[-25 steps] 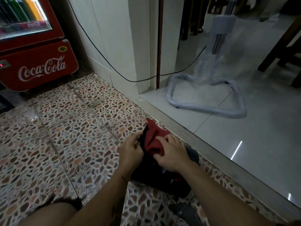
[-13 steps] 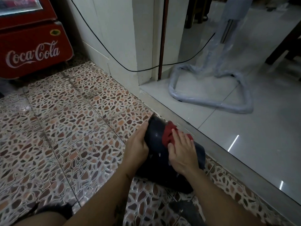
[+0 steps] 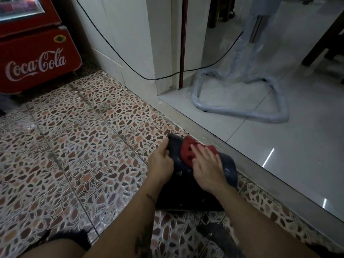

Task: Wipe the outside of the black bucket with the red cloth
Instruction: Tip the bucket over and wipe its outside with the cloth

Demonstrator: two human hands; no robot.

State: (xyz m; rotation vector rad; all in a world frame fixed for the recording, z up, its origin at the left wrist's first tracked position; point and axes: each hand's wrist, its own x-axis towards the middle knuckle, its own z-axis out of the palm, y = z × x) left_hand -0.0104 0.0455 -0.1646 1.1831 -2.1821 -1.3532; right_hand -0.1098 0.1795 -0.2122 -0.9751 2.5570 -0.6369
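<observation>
The black bucket (image 3: pixel 186 190) lies on its side on the pebble-patterned floor, close to the grey door sill. My left hand (image 3: pixel 161 161) grips its far left edge, thumb on the outer wall. The red cloth (image 3: pixel 188 151) is spread on the bucket's upper side. My right hand (image 3: pixel 207 167) lies flat on the cloth and presses it against the bucket, fingers pointing away from me. Most of the cloth's near part is hidden under that hand.
A red Coca-Cola cooler (image 3: pixel 35 58) stands at the far left. A white wall corner (image 3: pixel 149 53) with a black cable (image 3: pixel 119 53) is ahead. Beyond the sill (image 3: pixel 251 164), a plastic-wrapped stand (image 3: pixel 242 108) rests on pale tiles. Dark furniture legs (image 3: pixel 320 45) stand far right.
The cloth has slid from a bunched heap at the bucket's far end to flat on its side under my right hand. My left hand shifted to the far edge.
</observation>
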